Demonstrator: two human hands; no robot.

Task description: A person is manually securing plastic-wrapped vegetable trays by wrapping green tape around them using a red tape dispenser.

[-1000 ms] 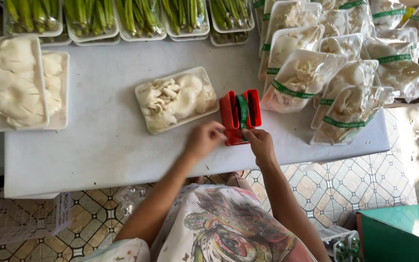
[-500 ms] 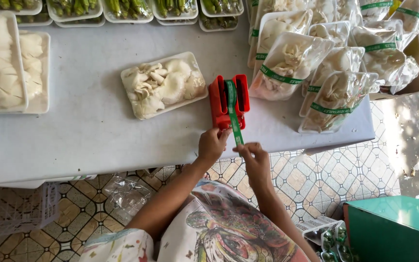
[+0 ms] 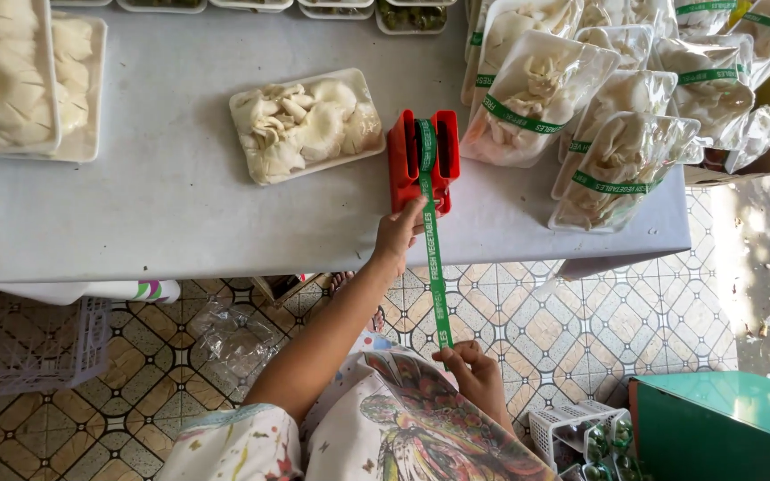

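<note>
At table edge (image 3: 225,258): left hand (image 3: 400,230) steadies dispenser (image 3: 422,160); right hand (image 3: 472,370) grip pinching tape (image 3: 432,249).

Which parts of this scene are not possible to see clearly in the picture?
- Head view: the tape end is hidden inside the right hand.
- The roll inside the red dispenser is covered by its housing.
- The top edge cuts off the back trays; their contents are unclear.

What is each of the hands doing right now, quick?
Left hand: resting against the red tape dispenser at the table edge, fingers on the green tape.
Right hand: closed, pinching the tape's free end.
</note>
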